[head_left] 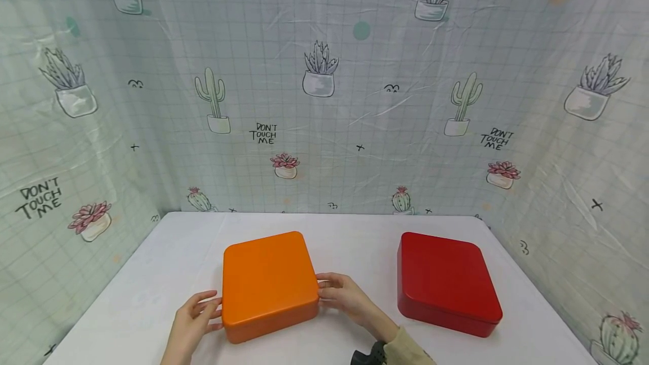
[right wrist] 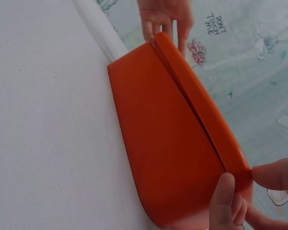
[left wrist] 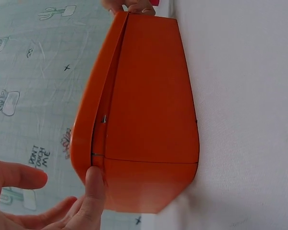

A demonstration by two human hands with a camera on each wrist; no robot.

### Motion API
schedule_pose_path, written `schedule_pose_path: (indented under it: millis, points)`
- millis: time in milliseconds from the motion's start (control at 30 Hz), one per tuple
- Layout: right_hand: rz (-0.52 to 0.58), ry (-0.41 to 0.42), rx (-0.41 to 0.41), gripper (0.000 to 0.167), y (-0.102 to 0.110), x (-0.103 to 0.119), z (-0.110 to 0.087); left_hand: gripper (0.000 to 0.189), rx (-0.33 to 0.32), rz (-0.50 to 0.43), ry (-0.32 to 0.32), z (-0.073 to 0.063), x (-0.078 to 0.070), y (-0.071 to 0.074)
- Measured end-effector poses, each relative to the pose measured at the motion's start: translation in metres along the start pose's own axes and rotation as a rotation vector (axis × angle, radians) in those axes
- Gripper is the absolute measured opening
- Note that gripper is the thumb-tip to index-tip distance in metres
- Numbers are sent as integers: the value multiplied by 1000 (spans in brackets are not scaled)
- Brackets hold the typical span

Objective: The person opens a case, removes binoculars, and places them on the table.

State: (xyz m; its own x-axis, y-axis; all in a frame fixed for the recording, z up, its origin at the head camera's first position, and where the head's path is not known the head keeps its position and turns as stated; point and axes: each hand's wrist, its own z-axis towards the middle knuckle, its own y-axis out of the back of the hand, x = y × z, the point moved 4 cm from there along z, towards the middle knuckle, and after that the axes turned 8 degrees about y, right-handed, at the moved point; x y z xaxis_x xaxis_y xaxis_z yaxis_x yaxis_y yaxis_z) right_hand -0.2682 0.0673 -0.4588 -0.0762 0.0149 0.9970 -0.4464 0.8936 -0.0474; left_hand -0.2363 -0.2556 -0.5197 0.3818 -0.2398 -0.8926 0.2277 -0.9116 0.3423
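Orange box [head_left: 269, 275], both hands [head_left: 190, 323] [head_left: 347, 297] loosely spread, merely touching opposite sides (gap under its lid [right wrist: 201, 101])

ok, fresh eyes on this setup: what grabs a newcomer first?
The bright orange box jumps out first, left of centre on the white table, with the left hand and the right hand touching its two sides with their fingers. Next is the red box, standing apart on the right half of the table. Behind both, the pale cactus-print cloth fills the background.
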Motion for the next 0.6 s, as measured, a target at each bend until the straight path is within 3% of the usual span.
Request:
schedule_pose_path:
  millis: [233, 600]
  points:
    - [12, -11, -11, 49, 0, 0, -1, 47, 7, -16, -26, 4, 5, 1]
    - [54, 20, -9, 48, 1, 2, -1, 61, 29, -68, 3, 8, 3, 3]
